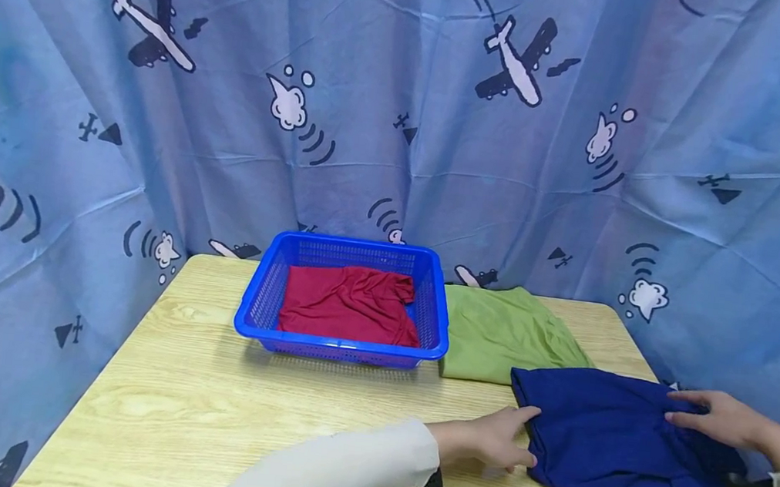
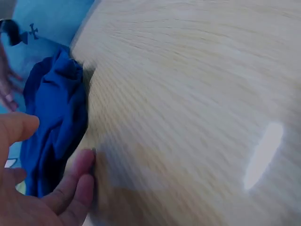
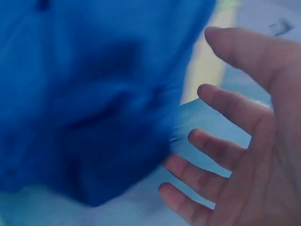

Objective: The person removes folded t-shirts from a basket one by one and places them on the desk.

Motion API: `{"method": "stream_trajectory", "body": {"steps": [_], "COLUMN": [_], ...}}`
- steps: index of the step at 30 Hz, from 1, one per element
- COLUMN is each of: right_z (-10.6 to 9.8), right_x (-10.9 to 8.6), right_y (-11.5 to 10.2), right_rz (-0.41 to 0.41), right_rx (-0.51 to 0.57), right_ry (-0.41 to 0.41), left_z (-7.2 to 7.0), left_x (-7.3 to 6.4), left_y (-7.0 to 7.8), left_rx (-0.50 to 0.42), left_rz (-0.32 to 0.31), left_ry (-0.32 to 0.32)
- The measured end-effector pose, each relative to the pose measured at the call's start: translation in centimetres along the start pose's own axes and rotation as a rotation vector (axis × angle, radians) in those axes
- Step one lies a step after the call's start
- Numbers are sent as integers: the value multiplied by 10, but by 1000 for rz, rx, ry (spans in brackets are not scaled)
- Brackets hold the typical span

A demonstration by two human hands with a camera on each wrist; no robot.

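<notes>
Navy garment: the folded navy garment [image 1: 610,433] is laid at the right side of the table [image 1: 139,407], its surface creased, its right part carried past the table's edge; in the head view the front right corner of the green cloth is overlapped by it.
Left hand: the left hand [image 1: 494,438] is placed at the garment's left edge; its grip is spread, digits apart, with nothing clasped.
Right hand: the right hand [image 1: 723,418] is held at the garment's right side; its grip is also spread, fingers fanned and apart. Whether the fabric is pressed by it cannot be told.
Green cloth: the green cloth [image 1: 508,331] is spread flat behind the garment, just right of the basket.
Basket: the blue plastic basket [image 1: 346,343], its walls perforated, is set toward the table's back; the red cloth [image 1: 346,305] is contained in it, rumpled at the right.
Sleeves: both forearms are covered by off-white sleeves [image 1: 342,467].
Backdrop: the table is surrounded by a blue curtain [image 1: 380,41] printed with airplanes.
</notes>
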State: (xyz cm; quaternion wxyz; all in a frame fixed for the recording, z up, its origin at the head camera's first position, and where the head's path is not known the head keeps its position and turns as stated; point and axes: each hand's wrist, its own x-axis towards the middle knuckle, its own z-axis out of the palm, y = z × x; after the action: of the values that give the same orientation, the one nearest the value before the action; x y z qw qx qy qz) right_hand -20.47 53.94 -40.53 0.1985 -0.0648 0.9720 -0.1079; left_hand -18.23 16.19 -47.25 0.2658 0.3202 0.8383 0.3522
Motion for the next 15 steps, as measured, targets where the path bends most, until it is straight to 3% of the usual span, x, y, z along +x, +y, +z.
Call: {"method": "stream_trajectory", "body": {"steps": [4, 10, 15], "right_z": [-28, -31, -29], "right_x": [5, 16, 25], "right_y": [-33, -84, -122], "right_rz": [-49, -256, -362], "right_rx": [-20, 123, 221], "right_ry": [77, 77, 23], "left_z": [-17, -39, -68], "left_x": [-16, -46, -77], "left_y": [-2, -8, -9], "left_rx": [151, 200, 162], "left_rz": [32, 135, 161], "left_ry": [66, 98, 95]}}
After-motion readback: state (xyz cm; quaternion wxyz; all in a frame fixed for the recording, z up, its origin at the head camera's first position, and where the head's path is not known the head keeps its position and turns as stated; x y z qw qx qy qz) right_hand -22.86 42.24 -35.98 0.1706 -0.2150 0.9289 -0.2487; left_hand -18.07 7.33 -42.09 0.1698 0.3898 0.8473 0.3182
